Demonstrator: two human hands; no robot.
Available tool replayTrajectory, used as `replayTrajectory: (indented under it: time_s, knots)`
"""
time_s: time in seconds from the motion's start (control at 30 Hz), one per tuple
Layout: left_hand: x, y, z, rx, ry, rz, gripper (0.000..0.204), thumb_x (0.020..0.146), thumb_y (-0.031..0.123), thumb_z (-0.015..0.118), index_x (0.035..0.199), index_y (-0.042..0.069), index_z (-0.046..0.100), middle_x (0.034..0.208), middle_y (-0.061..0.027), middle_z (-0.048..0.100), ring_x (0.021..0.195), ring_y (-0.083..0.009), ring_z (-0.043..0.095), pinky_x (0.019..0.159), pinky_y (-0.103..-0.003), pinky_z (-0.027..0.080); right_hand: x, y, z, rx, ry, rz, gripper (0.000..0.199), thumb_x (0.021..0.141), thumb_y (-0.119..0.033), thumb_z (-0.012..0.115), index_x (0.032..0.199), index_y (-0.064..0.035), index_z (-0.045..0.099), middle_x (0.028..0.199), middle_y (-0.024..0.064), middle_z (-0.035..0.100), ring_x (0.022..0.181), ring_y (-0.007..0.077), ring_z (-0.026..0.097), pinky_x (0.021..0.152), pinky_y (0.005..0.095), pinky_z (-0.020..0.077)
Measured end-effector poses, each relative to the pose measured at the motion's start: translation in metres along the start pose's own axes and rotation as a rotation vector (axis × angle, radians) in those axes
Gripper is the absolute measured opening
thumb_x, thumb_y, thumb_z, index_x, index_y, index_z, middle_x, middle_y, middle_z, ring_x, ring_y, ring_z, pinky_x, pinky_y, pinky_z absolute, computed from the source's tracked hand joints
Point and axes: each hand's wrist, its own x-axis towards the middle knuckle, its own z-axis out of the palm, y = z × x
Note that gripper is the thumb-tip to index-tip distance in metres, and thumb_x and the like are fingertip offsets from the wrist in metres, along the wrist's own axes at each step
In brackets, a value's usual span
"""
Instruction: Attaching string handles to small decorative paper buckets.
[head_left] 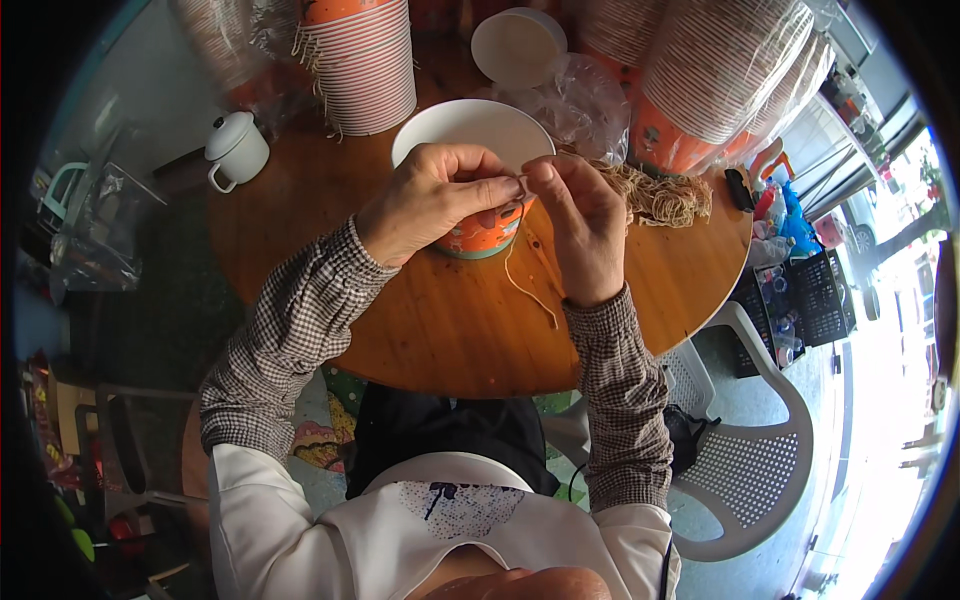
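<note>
Well, my left hand (430,200) and right hand (588,225) pinch a pale cord (510,273) before the orange tub (475,240) on the desk (450,345), partly hiding it. Behind crowd tall tub stacks (367,75) and crumpled plastic (580,105); a tangled cord bundle (668,197) lies right, a lidded white mug (238,150) left.

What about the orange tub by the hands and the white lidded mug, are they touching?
Apart: the head view shows bare wooden table between the orange tub and the white lidded mug.

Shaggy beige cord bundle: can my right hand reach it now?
Probably yes: the bundle lies just beyond your right hand with nothing visibly between, though that hand looks busy at the orange, white-lined bucket.
</note>
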Motion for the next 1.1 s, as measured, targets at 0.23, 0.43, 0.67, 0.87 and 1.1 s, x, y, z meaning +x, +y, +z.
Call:
replayTrajectory:
  time_s: [0.23,0.43,0.67,0.87,1.1]
  knots:
    - [-0.001,-0.002,0.004,-0.083,0.069,0.057,0.018,0.093,0.015,0.061,0.102,-0.001,0.065,0.090,-0.0019,0.066,0.072,-0.0057,0.058,0.070,-0.020,0.049,-0.009,0.008,0.005,-0.088,0.032,-0.160,0.013,0.084,-0.002,0.070,0.095,0.0012,0.064,0.088,0.0029,0.066,0.085,0.0084,0.061,0.076,0.0235,0.0493]
    - [-0.002,-0.007,0.006,0.029,0.135,0.205,0.013,0.092,0.008,0.061,0.099,-0.002,0.065,0.086,-0.0013,0.066,0.073,-0.0048,0.060,0.069,-0.020,0.051,-0.012,0.006,0.010,-0.197,0.099,-0.175,0.011,0.083,0.001,0.069,0.092,0.0000,0.063,0.085,0.0017,0.066,0.081,0.0077,0.060,0.076,0.0232,0.0491]
    - [0.003,-0.014,0.013,-0.057,0.226,0.279,0.011,0.091,0.004,0.060,0.101,0.000,0.059,0.090,-0.0002,0.062,0.079,-0.0041,0.058,0.070,-0.018,0.049,-0.015,0.008,0.011,-0.112,0.088,-0.149,0.006,0.083,0.003,0.067,0.086,-0.0001,0.062,0.081,-0.0001,0.063,0.080,0.0055,0.057,0.075,0.0219,0.0470]
    - [0.003,-0.020,0.012,0.019,0.200,0.312,0.011,0.091,0.001,0.060,0.101,0.001,0.057,0.093,0.0001,0.061,0.085,-0.0040,0.057,0.073,-0.019,0.050,-0.019,0.007,0.015,-0.158,0.133,-0.209,0.007,0.083,0.003,0.066,0.087,-0.0001,0.061,0.080,-0.0009,0.062,0.080,0.0061,0.056,0.078,0.0223,0.0457]
    - [0.000,-0.018,0.016,0.223,0.259,0.357,0.011,0.088,-0.004,0.059,0.097,0.001,0.061,0.089,0.0009,0.062,0.084,-0.0047,0.059,0.072,-0.021,0.051,-0.020,0.005,0.017,-0.187,0.104,-0.239,0.007,0.083,0.004,0.065,0.088,0.0002,0.061,0.082,0.0013,0.064,0.081,0.0075,0.058,0.079,0.0236,0.0469]
